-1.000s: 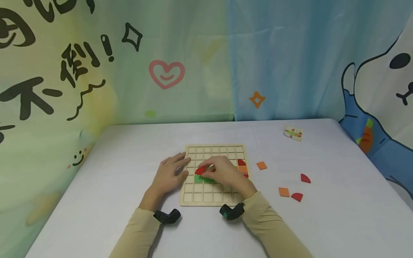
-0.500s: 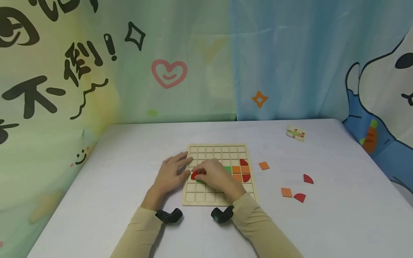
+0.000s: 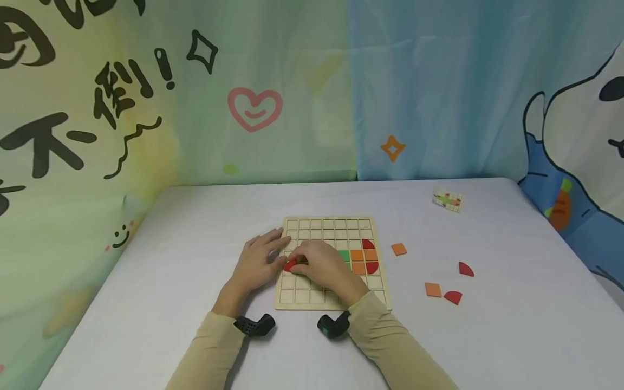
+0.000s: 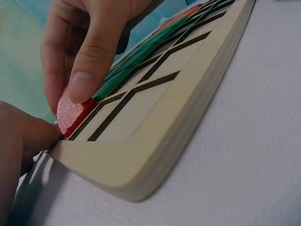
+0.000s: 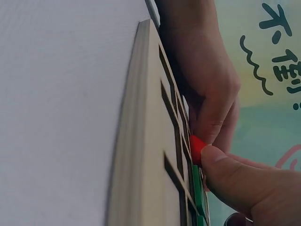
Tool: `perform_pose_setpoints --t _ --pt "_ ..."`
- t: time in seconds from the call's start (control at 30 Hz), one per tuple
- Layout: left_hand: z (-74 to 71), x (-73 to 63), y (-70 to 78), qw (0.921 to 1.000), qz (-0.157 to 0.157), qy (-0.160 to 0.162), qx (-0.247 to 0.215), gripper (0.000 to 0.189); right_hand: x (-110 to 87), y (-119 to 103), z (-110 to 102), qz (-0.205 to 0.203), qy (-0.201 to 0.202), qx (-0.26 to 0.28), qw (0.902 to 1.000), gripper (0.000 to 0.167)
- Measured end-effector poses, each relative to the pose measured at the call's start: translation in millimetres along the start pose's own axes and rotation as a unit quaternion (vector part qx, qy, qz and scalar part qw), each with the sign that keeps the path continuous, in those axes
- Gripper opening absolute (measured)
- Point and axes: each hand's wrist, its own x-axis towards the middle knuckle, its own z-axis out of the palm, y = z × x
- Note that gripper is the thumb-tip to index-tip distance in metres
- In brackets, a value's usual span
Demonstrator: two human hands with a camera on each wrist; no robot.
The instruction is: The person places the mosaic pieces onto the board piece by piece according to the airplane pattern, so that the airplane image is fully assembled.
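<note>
My right hand (image 3: 324,265) pinches a red quarter-circle tile (image 4: 73,115) between thumb and fingers, over a cell in the leftmost column of the wooden grid board (image 3: 302,296). In the left wrist view the tile is tilted, with one edge at the grid lines. Beside it lies a row of green tiles (image 4: 113,82), mostly covered by my right hand in the head view. My left hand (image 3: 260,262) rests at the board's left edge with fingers spread, its thumb tip close to the red tile.
Orange square tiles (image 3: 358,268) and red quarter-circles (image 3: 368,244) sit at the board's right side. Loose on the white table to the right are an orange square (image 3: 433,290), another orange square (image 3: 399,249) and red quarter-circles (image 3: 453,297). A small pattern card (image 3: 447,200) lies at the back right.
My right hand has moved left across the board with the red quarter-circle, from over the green tiles to the leftmost column. My left hand has stayed at the board's edge.
</note>
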Motion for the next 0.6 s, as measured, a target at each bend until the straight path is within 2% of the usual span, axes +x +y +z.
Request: perform_pose_setpoints --t 0.23,0.6 --pt "-1.3 -0.6 0.6 1.0 -0.001 0.0 0.0 0.047 0.3 -0.1 2.7 -0.011 0.009 -0.034 0.9993 0.019" --pt "-0.8 0.4 0.4 1.0 0.007 0.002 -0.002 0.047 -0.2 -0.6 0.4 -0.003 0.0 -0.045 0.999 0.026"
